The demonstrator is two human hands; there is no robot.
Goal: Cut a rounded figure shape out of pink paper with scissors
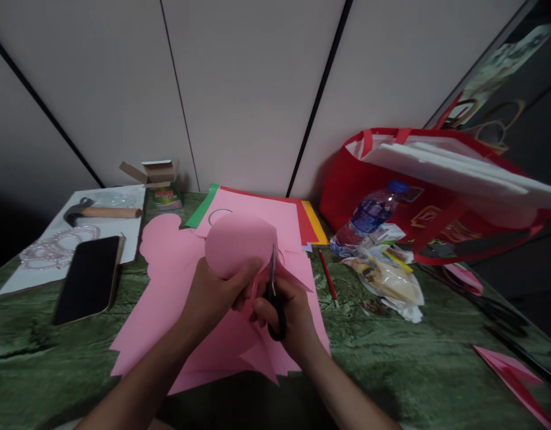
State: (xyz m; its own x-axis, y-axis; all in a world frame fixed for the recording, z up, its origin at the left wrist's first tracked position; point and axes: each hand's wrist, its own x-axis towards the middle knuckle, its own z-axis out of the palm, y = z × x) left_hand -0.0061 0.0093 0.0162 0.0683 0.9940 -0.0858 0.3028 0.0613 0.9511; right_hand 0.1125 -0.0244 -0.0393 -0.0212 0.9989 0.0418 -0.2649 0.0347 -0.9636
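My left hand point(224, 289) pinches a piece of pink paper point(237, 239) with a rounded left edge, the thumb lying on top. In my right hand point(293, 316) is a pair of scissors point(277, 319) with dark handles, fingers wrapped round the loops. The scissor blades point away from me and meet the right side of the held paper. A cut flap of that paper hangs to the right of the blades. Beneath both hands lie overlapping pink sheets point(154, 319), with a scalloped pink cutout point(161, 239) at their upper left.
A phone point(89, 278), hammer point(105, 212) and beaded strands point(55, 248) lie left. A small open box point(165, 191) stands behind. Coloured sheets point(313, 224) lie near the wall. Rightward are a red pencil point(328, 278), water bottle point(367, 218), food packet point(391, 278) and red bag point(342, 179).
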